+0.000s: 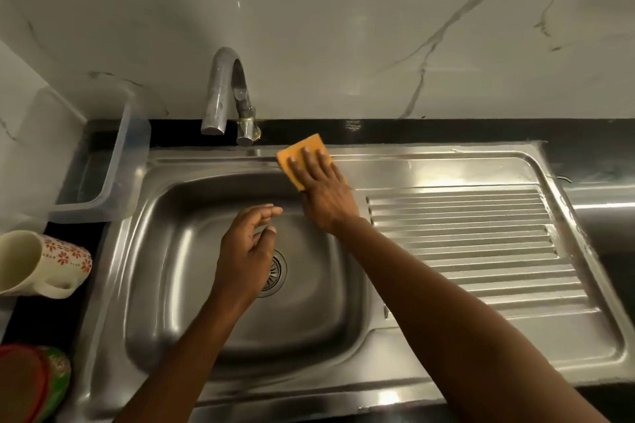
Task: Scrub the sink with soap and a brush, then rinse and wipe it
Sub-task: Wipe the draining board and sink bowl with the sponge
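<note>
Pressing flat w/ straight fingers, right hand [321, 191] holds orange cloth [302, 158] against rear rim of steel sink [178, 285], just right of tap [226, 93], at basin/drainboard [481, 244] junction; left hand [245, 257] hovers over basin above drain [276, 273], fingers loosely curled, holding nothing; floral mug [41, 263] lies on its side on dark worktop [584, 132] at left, near clear plastic tub [113, 161].

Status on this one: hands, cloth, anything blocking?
Right hand flat, pressing orange cloth on sink rim beside the tap. Left hand empty over basin, fingers relaxed. Nothing blocking.
</note>
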### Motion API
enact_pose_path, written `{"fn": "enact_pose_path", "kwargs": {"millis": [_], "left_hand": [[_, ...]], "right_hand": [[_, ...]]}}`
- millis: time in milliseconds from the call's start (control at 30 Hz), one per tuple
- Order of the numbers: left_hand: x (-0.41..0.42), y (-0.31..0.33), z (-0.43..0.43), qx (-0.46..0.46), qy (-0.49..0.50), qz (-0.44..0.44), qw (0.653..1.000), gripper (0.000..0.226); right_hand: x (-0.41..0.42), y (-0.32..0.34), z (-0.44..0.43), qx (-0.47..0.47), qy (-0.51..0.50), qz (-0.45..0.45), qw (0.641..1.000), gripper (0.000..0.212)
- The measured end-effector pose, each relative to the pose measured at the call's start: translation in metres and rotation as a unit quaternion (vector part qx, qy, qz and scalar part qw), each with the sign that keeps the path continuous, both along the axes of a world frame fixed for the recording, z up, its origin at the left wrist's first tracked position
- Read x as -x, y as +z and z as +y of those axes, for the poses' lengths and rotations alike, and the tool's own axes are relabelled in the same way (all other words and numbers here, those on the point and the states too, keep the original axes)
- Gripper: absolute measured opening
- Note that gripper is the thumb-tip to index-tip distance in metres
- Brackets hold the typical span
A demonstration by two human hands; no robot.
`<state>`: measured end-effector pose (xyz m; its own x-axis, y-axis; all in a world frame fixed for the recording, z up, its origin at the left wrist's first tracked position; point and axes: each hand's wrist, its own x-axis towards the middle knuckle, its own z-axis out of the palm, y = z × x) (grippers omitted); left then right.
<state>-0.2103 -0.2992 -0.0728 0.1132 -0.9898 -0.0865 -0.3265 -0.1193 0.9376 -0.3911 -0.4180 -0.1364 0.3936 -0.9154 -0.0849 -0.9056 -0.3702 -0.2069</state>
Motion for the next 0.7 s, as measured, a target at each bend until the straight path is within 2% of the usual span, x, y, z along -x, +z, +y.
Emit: {"fn": "enact_pose_path", "kwargs": {"millis": [133, 333, 467, 600, 700], "left_hand": [[0.005, -0.004, -0.004, -0.004, -0.032, -0.01, 0.999, 0.036], [0.021, -0.006, -0.005, -0.003, -0.057, -0.028, 0.998, 0.033], [0.04, -0.006, -0.003, 0.003, -0.042, -0.019, 0.999, 0.034], [0.075, -0.007, -0.003, 0.006, -0.036, -0.019, 0.999, 0.034], [0.107, -0.006, -0.003, 0.016, -0.042, -0.014, 0.999, 0.035]], "right_hand": [[0.027, -0.008, 0.001, 0.01, 0.118, 0.082, 0.99, 0.074], [0.069, -0.002, -0.004, 0.014, 0.137, 0.123, 0.983, 0.072], [0.107, 0.003, -0.007, 0.015, 0.101, 0.102, 0.99, 0.071], [0.171, 0.011, -0.008, -0.008, -0.002, 0.073, 0.997, 0.074], [0.214, 0.017, -0.013, -0.033, -0.012, 0.074, 0.997, 0.071]]}}
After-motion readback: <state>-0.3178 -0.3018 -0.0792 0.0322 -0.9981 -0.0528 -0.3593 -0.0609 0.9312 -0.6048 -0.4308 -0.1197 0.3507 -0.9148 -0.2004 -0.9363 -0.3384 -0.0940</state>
